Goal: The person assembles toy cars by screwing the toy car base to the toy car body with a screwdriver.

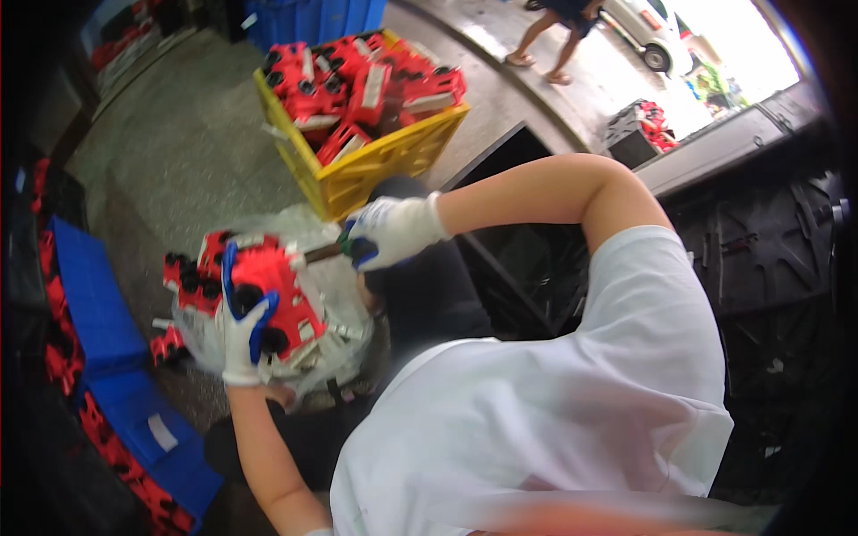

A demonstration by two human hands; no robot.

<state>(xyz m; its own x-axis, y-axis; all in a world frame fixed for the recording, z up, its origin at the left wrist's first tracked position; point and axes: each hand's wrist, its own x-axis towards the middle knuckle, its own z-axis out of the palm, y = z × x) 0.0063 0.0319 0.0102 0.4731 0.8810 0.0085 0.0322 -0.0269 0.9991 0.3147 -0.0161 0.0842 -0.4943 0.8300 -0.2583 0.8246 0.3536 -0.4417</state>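
My left hand [240,332], in a white glove with blue-coated fingers, grips a red toy truck [284,284] with black wheels. In my right hand [398,230], gloved the same way, is a hand tool [323,253] with a green handle and a narrow dark shaft. Its tip meets or nearly meets the truck's right side; I cannot tell which. Beneath and around the held truck lie a clear plastic bag [344,344] and whitish plastic pieces. Another red toy vehicle [192,279] with black wheels sits just left of the held one.
A yellow crate [393,163] heaped with red toy vehicles stands ahead, before a blue bin [313,20]. Blue crates [107,304] line the left, beside more red toys. Black crates [760,241] stand at right. Beyond, a person's legs [547,49] and a white vehicle [645,31] show.
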